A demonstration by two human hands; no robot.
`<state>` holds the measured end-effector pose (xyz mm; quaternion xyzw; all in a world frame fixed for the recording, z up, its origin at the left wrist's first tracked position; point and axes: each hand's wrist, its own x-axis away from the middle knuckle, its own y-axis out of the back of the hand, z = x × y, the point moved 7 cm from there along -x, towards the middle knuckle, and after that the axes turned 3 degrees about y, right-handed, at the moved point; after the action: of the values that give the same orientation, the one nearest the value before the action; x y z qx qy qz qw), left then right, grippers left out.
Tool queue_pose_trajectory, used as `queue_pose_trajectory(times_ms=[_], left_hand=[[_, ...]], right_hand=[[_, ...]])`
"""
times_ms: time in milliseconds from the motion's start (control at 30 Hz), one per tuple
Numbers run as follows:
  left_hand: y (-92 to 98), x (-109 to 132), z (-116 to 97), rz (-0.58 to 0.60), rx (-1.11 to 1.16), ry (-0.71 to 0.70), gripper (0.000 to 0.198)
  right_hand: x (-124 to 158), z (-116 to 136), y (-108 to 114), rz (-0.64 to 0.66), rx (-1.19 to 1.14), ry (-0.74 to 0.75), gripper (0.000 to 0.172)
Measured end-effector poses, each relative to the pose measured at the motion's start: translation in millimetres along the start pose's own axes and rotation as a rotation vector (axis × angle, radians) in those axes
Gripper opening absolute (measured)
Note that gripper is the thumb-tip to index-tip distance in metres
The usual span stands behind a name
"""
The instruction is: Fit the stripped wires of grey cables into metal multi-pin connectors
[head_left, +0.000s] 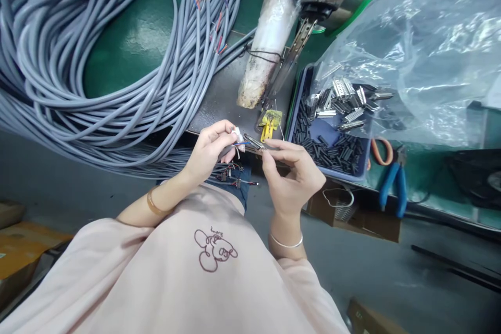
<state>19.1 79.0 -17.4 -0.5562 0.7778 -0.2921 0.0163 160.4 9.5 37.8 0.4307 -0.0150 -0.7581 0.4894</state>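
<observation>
My left hand (213,145) pinches the end of a grey cable, and a scrap of white material (238,139) shows at its fingertips. Thin wires, one of them blue (243,143), stick out from this end. Between thumb and fingers, my right hand (291,169) grips a metal multi-pin connector (253,142), tilted towards the wire ends. Whether the blue wire touches the connector cannot be made out. Just beyond the hands, a soldering iron (287,57) points down at a yellow piece (269,124) on the dark bench plate.
A large bundle of grey cables (129,96) fills the left of the green bench. At the right, a blue tray (290,115) holds connectors (344,96) and small black tubes (332,159). Blue-handled pliers (394,182) lie beside it, and a clear plastic bag (422,52) drapes over its back.
</observation>
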Motion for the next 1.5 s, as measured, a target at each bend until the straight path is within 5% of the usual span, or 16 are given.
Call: queue_pose_trajectory(times_ms=[267,500,767,933,1333,1433,1500], left_hand=[[-4.1,7,-1,0.068,-0.042,-0.047,0.023],[-4.5,16,-6,0.14,-0.349,-0.188,0.014],[-24.3,55,-35,0.076,-1.001,-0.979,0.015],[-32.4,69,-33,0.04,-1.103,-1.18,0.014],[-29.3,64,-35,0.08,-1.09,-1.062,0.014],[-21.5,54,-33,0.085,-0.866,-0.868,0.011],[-14.4,40,-25,0.095,-0.671,-0.617,0.016]], right_hand=[[3,6,-4,0.055,0.023,0.038,0.015],[11,14,7,-0.151,0.233,0.261,0.016],[17,14,9,-0.165,0.298,0.31,0.017],[19,13,13,-0.174,0.265,0.279,0.016],[20,9,11,-0.176,0.225,0.237,0.015],[17,4,9,-0.117,0.16,0.164,0.014],[15,-1,4,-0.029,0.095,0.079,0.013]])
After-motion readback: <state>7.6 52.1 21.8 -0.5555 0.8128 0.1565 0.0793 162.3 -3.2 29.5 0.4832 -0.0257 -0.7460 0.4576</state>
